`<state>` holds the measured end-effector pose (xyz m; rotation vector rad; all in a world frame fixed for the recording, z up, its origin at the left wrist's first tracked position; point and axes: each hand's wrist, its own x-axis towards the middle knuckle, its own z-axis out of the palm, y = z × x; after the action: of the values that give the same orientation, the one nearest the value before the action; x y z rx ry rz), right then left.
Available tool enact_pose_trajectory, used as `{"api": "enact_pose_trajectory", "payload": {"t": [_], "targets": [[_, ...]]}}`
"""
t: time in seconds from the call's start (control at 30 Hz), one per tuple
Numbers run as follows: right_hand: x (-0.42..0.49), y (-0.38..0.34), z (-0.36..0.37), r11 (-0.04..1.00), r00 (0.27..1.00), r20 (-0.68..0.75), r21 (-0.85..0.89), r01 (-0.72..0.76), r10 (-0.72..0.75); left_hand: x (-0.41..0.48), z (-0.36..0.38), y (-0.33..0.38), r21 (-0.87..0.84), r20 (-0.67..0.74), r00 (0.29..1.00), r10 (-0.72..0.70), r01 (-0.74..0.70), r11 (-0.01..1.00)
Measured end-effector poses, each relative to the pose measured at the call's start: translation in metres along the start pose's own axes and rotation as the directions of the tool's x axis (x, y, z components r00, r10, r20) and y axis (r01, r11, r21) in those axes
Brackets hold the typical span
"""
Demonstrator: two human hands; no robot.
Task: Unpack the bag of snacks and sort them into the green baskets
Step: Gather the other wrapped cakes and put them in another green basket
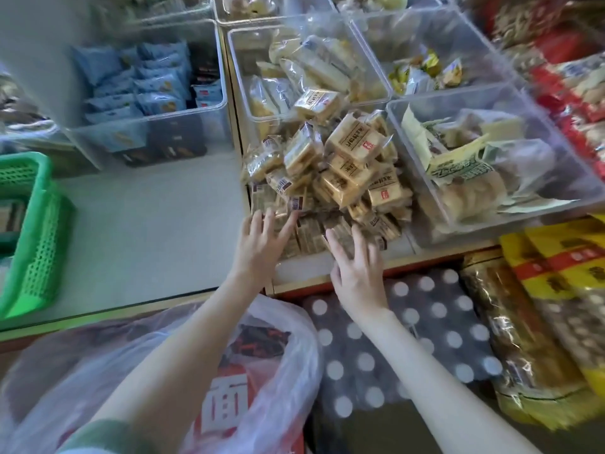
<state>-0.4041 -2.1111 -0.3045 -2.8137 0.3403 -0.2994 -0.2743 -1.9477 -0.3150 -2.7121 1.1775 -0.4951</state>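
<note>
A pale, flat shop counter (147, 231) with a wooden front edge. On its left end sits a green perforated plastic basket (39, 231). Further back stand clear plastic bins: one with blue packets (147, 132), one with pale green wrappers (458, 92). Between them lies a heap of tan wrapped snack packets (343, 165).

The green basket (36, 234) at the left edge is moulded plastic, perforated and faintly shiny. The snack packets (347, 158) heaped at centre wear glossy, crinkled clear film. The bins (214, 122) across the top are clear hard plastic (hazy on the walls). At lower left the bag (294, 335) is thin milky plastic film. Beside it lies a polka-dot cloth (425, 322), soft and matt. The counter (147, 231) looks smooth and matt.
</note>
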Motion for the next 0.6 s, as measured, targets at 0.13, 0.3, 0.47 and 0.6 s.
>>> {"api": "enact_pose_trajectory", "payload": {"t": [0.13,0.3,0.47,0.6], "targets": [[-0.014,-0.022,-0.027,0.990,0.996,-0.058,0.120,0.072,-0.066,-0.030,-0.036,0.000,-0.036,-0.168,0.979,-0.112,0.108,0.994],[-0.018,-0.075,-0.046,0.957,0.984,-0.081,0.231,0.174,-0.159,-0.089,-0.097,-0.016,-0.148,-0.155,0.932,-0.327,0.306,0.941],[-0.033,-0.170,-0.043,0.882,0.959,-0.032,0.386,0.272,-0.282,-0.173,-0.142,-0.065,-0.202,-0.122,0.841,-0.528,0.499,0.842],[-0.059,-0.271,-0.029,0.825,0.919,0.010,0.445,0.350,-0.395,-0.265,-0.168,-0.119,-0.239,-0.114,0.742,-0.660,0.625,0.743]]}}
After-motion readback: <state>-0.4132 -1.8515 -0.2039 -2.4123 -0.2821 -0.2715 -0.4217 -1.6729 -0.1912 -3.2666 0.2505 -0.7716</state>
